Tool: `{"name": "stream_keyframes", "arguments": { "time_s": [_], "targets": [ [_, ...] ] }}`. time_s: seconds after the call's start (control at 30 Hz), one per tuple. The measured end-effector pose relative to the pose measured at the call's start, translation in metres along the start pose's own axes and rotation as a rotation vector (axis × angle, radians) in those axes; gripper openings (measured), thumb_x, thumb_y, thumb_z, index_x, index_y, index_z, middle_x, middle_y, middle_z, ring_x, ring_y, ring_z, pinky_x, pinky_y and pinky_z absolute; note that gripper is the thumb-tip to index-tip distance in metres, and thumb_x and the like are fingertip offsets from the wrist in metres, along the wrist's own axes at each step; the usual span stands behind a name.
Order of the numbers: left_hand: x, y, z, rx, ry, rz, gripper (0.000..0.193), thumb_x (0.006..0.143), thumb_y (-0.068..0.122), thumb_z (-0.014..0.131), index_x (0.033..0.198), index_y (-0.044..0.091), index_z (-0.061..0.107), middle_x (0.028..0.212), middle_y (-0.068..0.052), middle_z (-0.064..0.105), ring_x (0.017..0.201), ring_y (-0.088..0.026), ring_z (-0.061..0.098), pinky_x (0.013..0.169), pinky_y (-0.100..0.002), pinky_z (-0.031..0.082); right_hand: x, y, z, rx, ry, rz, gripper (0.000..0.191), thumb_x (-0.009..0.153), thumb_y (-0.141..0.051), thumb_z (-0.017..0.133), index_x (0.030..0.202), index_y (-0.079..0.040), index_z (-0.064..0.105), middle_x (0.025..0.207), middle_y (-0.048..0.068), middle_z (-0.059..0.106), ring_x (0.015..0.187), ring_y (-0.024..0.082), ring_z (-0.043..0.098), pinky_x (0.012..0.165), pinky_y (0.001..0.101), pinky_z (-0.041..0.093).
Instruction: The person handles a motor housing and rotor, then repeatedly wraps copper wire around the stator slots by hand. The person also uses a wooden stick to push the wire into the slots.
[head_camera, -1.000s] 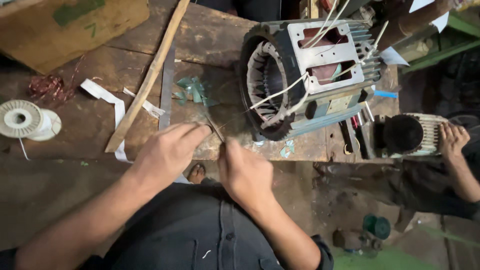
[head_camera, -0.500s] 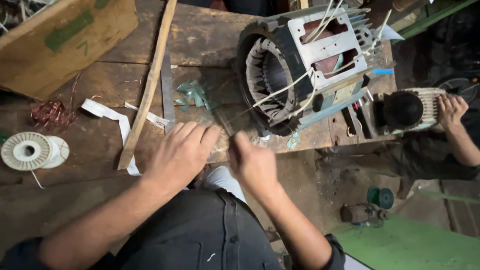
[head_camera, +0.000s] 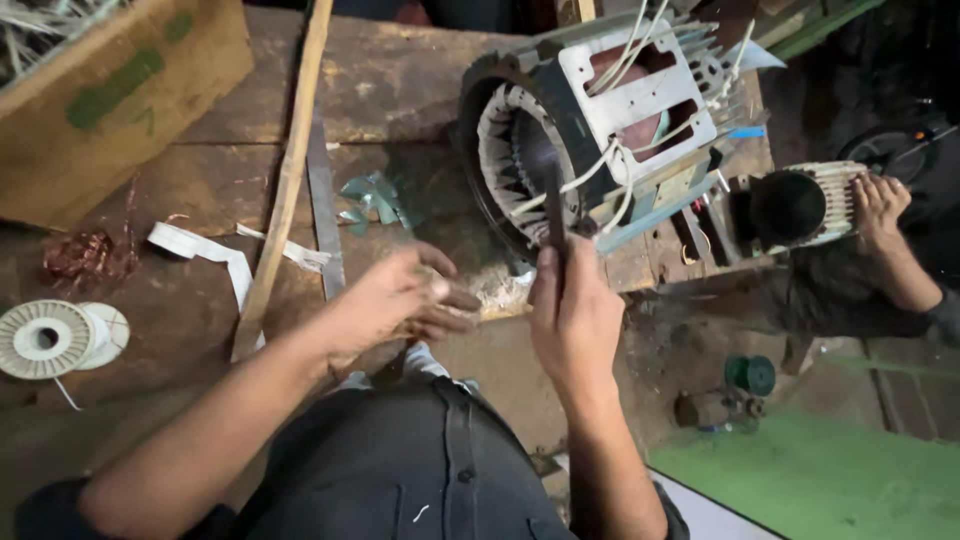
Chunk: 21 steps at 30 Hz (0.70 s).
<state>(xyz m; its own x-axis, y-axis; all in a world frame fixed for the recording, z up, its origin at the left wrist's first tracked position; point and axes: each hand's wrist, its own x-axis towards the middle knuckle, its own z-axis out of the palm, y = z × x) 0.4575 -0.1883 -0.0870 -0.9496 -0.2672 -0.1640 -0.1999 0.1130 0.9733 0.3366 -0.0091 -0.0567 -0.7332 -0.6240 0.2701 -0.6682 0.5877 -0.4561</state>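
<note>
A thin dark tool (head_camera: 554, 215) is pinched upright in the right hand (head_camera: 575, 315), its upper end raised against the open face of the motor stator (head_camera: 590, 130). The stator is laid on its side on the wooden bench (head_camera: 390, 90). The left hand (head_camera: 395, 300) is held loosely curled and empty, just left of the right hand, below the stator. Green paper scraps (head_camera: 372, 200) are seen left of the stator; a wooden stick (head_camera: 285, 180) and a white spool (head_camera: 45, 338) lie farther left. Another person's hand (head_camera: 880, 205) rests on a second motor (head_camera: 800, 205) right of the stator.
</note>
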Motion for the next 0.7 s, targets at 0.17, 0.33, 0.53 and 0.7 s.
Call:
{"name": "stream_keyframes", "arguments": {
  "time_s": [0.17,0.33,0.53,0.7],
  "targets": [
    [-0.029,0.0,-0.01,0.883,0.343,0.44,0.041,0.082,0.012,0.064,0.123,0.01,0.066,0.102,-0.006,0.073,0.086,-0.023,0.069,0.075,-0.036,0.053,-0.007,-0.014,0.021,-0.143,-0.183,-0.36,0.017,0.094,-0.019,0.068,0.095,-0.009,0.055,0.068,0.014,0.064,0.062,0.037,0.066,0.054,0.0487,0.048],
    [-0.025,-0.002,-0.008,1.12,0.413,0.591,0.038,0.084,0.015,0.06,0.12,0.008,0.066,0.098,-0.003,0.071,0.086,-0.019,0.065,0.075,-0.034,0.047,-0.005,0.004,0.042,-0.165,-0.225,-0.197,0.017,0.091,-0.015,0.068,0.094,-0.007,0.054,0.06,0.014,0.061,0.055,0.038,0.063,0.05,0.0504,0.046],
    [-0.026,-0.007,0.005,1.174,0.42,0.499,0.032,0.086,0.016,0.059,0.116,0.006,0.066,0.082,-0.004,0.066,0.083,-0.019,0.066,0.089,-0.036,0.05,-0.007,0.016,0.048,-0.123,-0.105,-0.235,0.013,0.09,-0.009,0.065,0.088,-0.008,0.052,0.068,0.017,0.061,0.063,0.041,0.063,0.055,0.0504,0.046],
    [-0.002,-0.006,0.01,0.988,0.157,0.081,0.015,0.093,0.016,0.057,0.105,0.01,0.063,0.084,-0.01,0.07,0.085,-0.026,0.07,0.09,-0.041,0.054,-0.008,0.001,0.05,-0.008,-0.268,-0.203,0.016,0.095,-0.017,0.068,0.092,-0.006,0.057,0.067,0.019,0.063,0.062,0.042,0.064,0.057,0.0505,0.048]
  ]
}}
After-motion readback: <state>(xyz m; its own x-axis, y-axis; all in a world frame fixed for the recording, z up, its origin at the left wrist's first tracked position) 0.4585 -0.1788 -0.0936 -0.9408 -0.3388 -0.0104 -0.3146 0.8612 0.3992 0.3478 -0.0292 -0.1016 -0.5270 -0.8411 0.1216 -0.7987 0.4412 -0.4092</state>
